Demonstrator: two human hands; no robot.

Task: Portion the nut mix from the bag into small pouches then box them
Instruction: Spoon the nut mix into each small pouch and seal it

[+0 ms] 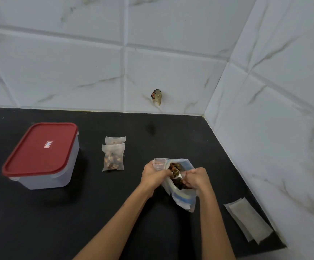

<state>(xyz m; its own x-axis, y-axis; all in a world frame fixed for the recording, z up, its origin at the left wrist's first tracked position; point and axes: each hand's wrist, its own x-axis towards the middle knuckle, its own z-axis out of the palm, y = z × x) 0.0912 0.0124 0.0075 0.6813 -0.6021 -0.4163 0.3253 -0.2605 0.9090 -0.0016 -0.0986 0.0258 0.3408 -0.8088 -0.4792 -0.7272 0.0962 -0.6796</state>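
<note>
head view: nut bag (182, 196) between left hand (153, 176) and right hand (196, 178)

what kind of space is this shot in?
Most likely a home kitchen counter set in a corner. Cues: a dark countertop meeting white marble-look wall tiles on two sides, and a red-lidded plastic food box beside filled nut pouches.

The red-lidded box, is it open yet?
No, the red lid sits closed on the box, and two filled pouches lie beside it on the counter.
</note>
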